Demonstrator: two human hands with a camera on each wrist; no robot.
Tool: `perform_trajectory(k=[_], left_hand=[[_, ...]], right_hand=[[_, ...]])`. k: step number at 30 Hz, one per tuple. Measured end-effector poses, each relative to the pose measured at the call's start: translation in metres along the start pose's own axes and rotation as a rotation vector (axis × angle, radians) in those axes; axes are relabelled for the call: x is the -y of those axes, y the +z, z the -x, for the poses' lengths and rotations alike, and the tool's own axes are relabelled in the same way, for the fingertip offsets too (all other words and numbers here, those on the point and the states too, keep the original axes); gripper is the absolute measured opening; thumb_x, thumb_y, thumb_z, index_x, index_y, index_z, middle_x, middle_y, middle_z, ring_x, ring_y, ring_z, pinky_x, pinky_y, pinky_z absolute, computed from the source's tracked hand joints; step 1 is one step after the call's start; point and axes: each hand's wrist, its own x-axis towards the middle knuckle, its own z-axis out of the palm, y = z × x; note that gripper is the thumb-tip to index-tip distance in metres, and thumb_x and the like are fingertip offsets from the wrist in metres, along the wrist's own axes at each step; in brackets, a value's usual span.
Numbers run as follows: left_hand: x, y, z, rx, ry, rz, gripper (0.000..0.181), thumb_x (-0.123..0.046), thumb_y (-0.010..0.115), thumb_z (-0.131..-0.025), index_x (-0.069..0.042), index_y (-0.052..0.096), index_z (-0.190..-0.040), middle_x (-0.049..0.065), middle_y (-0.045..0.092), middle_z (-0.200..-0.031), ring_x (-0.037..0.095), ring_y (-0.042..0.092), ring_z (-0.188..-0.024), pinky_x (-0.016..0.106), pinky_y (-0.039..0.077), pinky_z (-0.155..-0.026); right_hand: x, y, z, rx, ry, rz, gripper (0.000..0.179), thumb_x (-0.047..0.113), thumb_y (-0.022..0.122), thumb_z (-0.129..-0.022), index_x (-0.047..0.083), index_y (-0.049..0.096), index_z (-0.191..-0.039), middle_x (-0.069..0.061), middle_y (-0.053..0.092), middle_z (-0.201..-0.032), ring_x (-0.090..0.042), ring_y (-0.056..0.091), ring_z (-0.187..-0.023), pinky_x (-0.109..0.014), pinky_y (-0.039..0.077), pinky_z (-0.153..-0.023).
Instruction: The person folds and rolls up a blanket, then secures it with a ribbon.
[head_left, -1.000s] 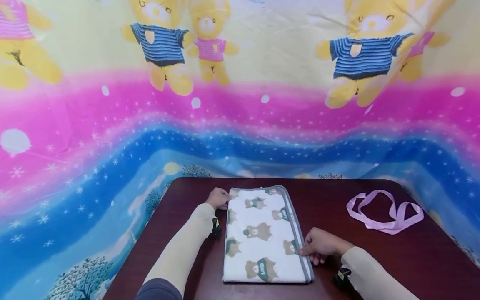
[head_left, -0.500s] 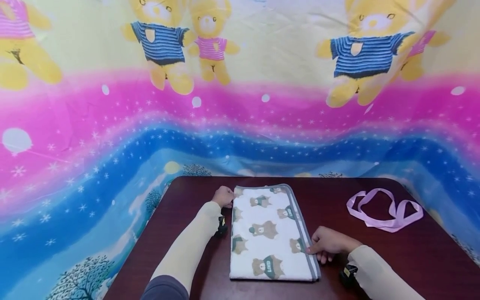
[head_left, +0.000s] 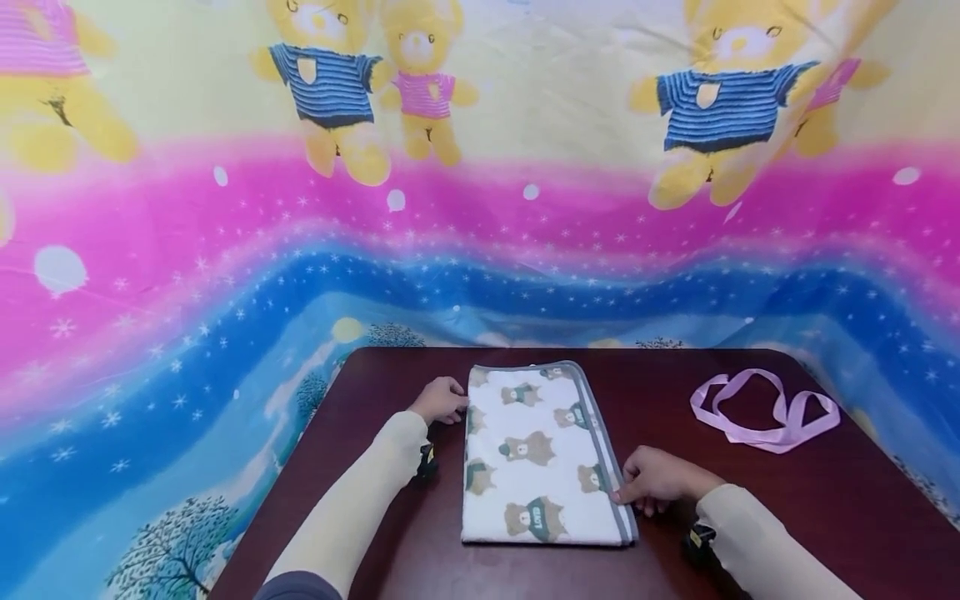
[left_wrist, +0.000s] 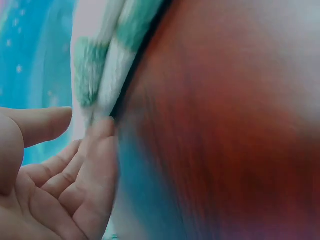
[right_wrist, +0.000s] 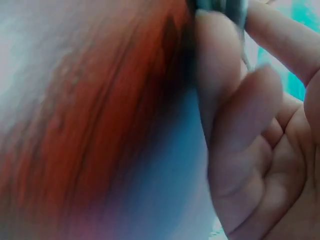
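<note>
A folded white towel (head_left: 528, 450) with brown bears and grey edging lies flat on the table, roughly between my hands. My left hand (head_left: 441, 402) is at its left side, toward the far corner. In the left wrist view, the thumb (left_wrist: 50, 125) stands apart from the towel (left_wrist: 112, 55), while a fingertip touches or nearly touches the folded edge. On the right side, near the front corner, my right hand (head_left: 663, 479) pinches the grey edging, thumb on top. The right wrist view shows the towel edge (right_wrist: 232, 10) between thumb and index finger.
The dark red-brown table (head_left: 405, 542) has rounded far corners. A loosely looped pink ribbon (head_left: 780, 437) lies at the right. Behind the table hangs a colourful curtain (head_left: 525, 225) printed with bears.
The towel first slid a little to the right with both hands. Since then my left hand has drawn slightly left, its fingers loosened from the edge. My right hand keeps its pinch.
</note>
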Motion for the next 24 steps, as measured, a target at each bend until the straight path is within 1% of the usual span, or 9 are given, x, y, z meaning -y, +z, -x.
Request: perform_trajectory(k=[4,6,8,10,12,16,19,22,24], left_hand=[[-0.01,0.0,0.028,-0.027,0.146,-0.232,0.014,-0.017,0.072,-0.088,-0.007,0.063,-0.094,0.003,0.063,-0.079,0.017,0.061,-0.065,0.033,0.053,-0.061],[-0.016,0.005,0.043,-0.028,0.241,-0.343,0.009,-0.017,0.072,-0.088,-0.01,0.066,-0.091,-0.001,0.063,-0.079,0.014,0.059,-0.068,0.033,0.051,-0.065],[-0.023,0.01,0.058,-0.014,0.351,-0.445,0.005,-0.016,0.072,-0.087,-0.012,0.069,-0.089,-0.005,0.063,-0.081,0.01,0.058,-0.072,0.031,0.05,-0.068],[-0.028,0.017,0.072,0.044,0.446,-0.503,0.004,-0.015,0.071,-0.087,-0.013,0.071,-0.091,-0.007,0.065,-0.082,0.007,0.059,-0.074,0.027,0.05,-0.069],[-0.033,0.026,0.087,0.117,0.541,-0.548,0.008,-0.014,0.07,-0.087,-0.012,0.073,-0.094,-0.008,0.067,-0.085,0.003,0.06,-0.075,0.023,0.05,-0.069],[-0.042,0.042,0.116,0.27,0.73,-0.628,0.015,-0.014,0.07,-0.086,-0.013,0.075,-0.101,-0.009,0.069,-0.093,-0.002,0.061,-0.081,0.015,0.047,-0.073],[-0.043,0.05,0.132,0.335,0.866,-0.684,0.018,-0.014,0.074,-0.083,-0.017,0.076,-0.101,-0.013,0.068,-0.094,-0.006,0.058,-0.084,0.01,0.043,-0.076],[-0.04,0.054,0.141,0.347,0.923,-0.726,0.018,-0.018,0.079,-0.077,-0.021,0.077,-0.095,-0.017,0.065,-0.086,-0.008,0.054,-0.078,0.01,0.04,-0.076],[-0.037,0.054,0.143,0.351,0.89,-0.736,0.016,-0.022,0.081,-0.076,-0.023,0.076,-0.091,-0.019,0.061,-0.081,-0.008,0.05,-0.073,0.011,0.038,-0.074]], right_hand=[[0.013,0.003,0.002,-0.152,0.055,0.153,0.041,0.032,0.09,-0.067,0.013,0.055,-0.08,-0.001,0.052,-0.068,-0.017,0.051,-0.061,-0.032,0.042,-0.054],[0.019,0.006,0.005,-0.19,0.009,0.205,0.043,0.026,0.092,-0.064,0.016,0.055,-0.085,0.0,0.051,-0.075,-0.016,0.049,-0.068,-0.032,0.041,-0.059],[0.023,0.008,0.01,-0.183,-0.111,0.244,0.037,0.019,0.09,-0.066,0.019,0.059,-0.087,0.003,0.054,-0.084,-0.015,0.051,-0.075,-0.032,0.045,-0.064],[0.026,0.009,0.013,-0.158,-0.253,0.29,0.031,0.012,0.087,-0.069,0.022,0.066,-0.089,0.005,0.058,-0.096,-0.015,0.055,-0.087,-0.032,0.049,-0.071],[0.027,0.011,0.017,-0.132,-0.365,0.326,0.03,0.006,0.082,-0.073,0.025,0.071,-0.093,0.004,0.062,-0.108,-0.017,0.058,-0.098,-0.034,0.052,-0.08],[0.031,0.019,0.022,-0.09,-0.524,0.34,0.038,-0.004,0.076,-0.074,0.024,0.074,-0.1,0.001,0.064,-0.119,-0.021,0.058,-0.114,-0.04,0.05,-0.09],[0.033,0.028,0.025,-0.063,-0.612,0.307,0.039,-0.005,0.075,-0.075,0.02,0.074,-0.104,0.001,0.065,-0.12,-0.021,0.059,-0.117,-0.037,0.05,-0.091],[0.036,0.034,0.027,-0.049,-0.649,0.282,0.037,-0.001,0.075,-0.077,0.015,0.074,-0.11,0.001,0.066,-0.121,-0.019,0.06,-0.115,-0.035,0.05,-0.09],[0.037,0.035,0.026,-0.029,-0.614,0.266,0.038,0.005,0.076,-0.08,0.013,0.072,-0.116,0.002,0.065,-0.122,-0.016,0.059,-0.116,-0.034,0.05,-0.091]])
